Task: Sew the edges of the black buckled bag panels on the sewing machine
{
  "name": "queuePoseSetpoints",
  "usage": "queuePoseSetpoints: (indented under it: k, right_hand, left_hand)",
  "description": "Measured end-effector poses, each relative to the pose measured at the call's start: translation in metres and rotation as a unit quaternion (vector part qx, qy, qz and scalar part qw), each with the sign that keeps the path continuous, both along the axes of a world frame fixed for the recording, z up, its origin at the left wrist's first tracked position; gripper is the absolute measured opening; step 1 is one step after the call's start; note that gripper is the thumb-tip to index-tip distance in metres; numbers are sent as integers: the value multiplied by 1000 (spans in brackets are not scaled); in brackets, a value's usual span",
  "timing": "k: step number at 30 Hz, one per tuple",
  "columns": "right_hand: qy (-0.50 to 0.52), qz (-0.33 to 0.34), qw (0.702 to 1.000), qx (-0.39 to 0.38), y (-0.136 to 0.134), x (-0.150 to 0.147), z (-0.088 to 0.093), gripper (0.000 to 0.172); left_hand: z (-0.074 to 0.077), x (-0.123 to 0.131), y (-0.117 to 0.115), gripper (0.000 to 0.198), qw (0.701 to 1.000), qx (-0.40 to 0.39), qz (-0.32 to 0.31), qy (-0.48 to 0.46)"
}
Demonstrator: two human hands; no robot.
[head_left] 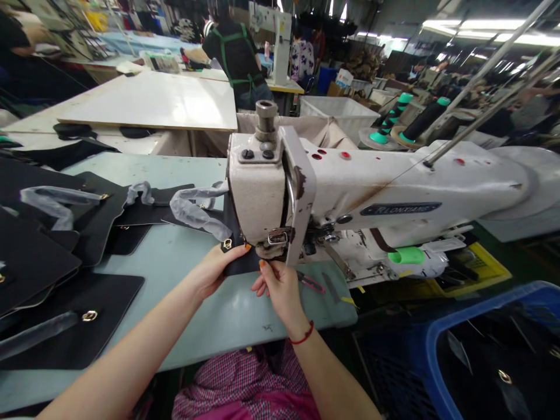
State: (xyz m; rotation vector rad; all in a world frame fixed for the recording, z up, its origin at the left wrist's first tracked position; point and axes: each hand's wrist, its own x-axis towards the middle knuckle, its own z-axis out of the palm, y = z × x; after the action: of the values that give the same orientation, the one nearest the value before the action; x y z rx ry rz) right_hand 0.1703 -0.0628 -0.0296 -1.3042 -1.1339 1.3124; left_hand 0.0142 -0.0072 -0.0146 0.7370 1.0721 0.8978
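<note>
A black leather-like bag panel [240, 263] lies under the head of a white sewing machine [258, 186]. It carries a gold-coloured clasp [226, 244] and a strap wrapped in clear plastic [196, 213]. My left hand [214, 269] grips the panel's near left edge, thumb on top and fingers underneath. Close to the needle area, my right hand [280, 289] pinches the panel's right edge, its other fingers curled. The machine's head and guard hide the needle and part of the right fingertips. Just right of that hand, pink-handled thread snips [311, 282] lie on the table.
More black panels [100, 315] with clasps and wrapped straps are piled on the left of the pale table [184, 326]. A blue basket [437, 350] holding black pieces stands at the lower right. Thread cones [396, 114] stand behind the machine. A person [236, 58] works beyond.
</note>
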Motion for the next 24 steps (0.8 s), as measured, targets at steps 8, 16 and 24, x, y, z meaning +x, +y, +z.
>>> queuePoseSetpoints:
  k: [8,16,24]
  right_hand:
    - [24,-14,1000,12,-6,-4,-3,42]
    - [50,-27,998,6,-9,-9,-7,45]
    - [60,-50,997,-4,-3,-16,-6,46]
  left_hand:
    - [2,-13,-1,36,996,-19,-59,63]
    - [2,-10,-1,33,998,-9,-43,49]
    - [-1,-9,4,33,999,2,-33,43]
